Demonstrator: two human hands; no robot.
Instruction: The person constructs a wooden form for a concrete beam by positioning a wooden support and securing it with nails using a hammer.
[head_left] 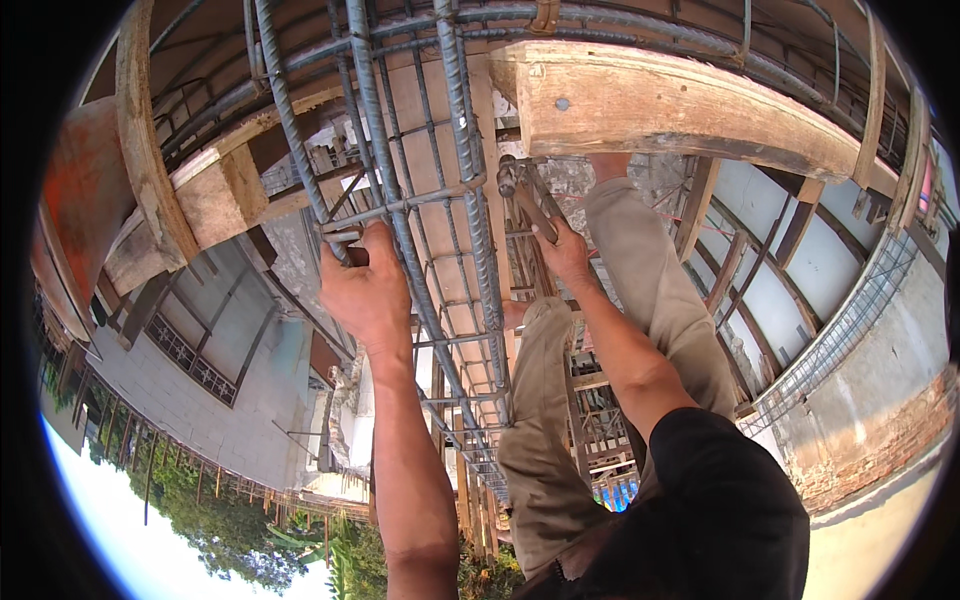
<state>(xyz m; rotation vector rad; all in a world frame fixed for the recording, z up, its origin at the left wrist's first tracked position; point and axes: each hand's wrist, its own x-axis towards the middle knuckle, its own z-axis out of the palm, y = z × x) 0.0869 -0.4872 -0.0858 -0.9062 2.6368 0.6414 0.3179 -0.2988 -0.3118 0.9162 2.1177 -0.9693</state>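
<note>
Fingers of my left hand (365,285) curl around a rebar junction at the left of the cage, where a vertical ribbed bar (296,140) meets a crossing stirrup (420,198) and a short metal piece (342,236). My right hand (562,250) is closed around the wooden handle of a hammer (530,208), whose metal head points up beside the right side of the cage. Several long bars and rectangular stirrups run down the middle over pale formwork boards (418,85). My trousered legs (540,420) and bare feet are right of the cage.
A thick timber beam (680,95) crosses the upper right; timber blocks (220,195) and a rusty orange panel (85,190) are at left. Below are scaffold timbers, a white wall (260,420) with a grille, a mesh strip (820,350), a brick-patched wall (870,440) and trees.
</note>
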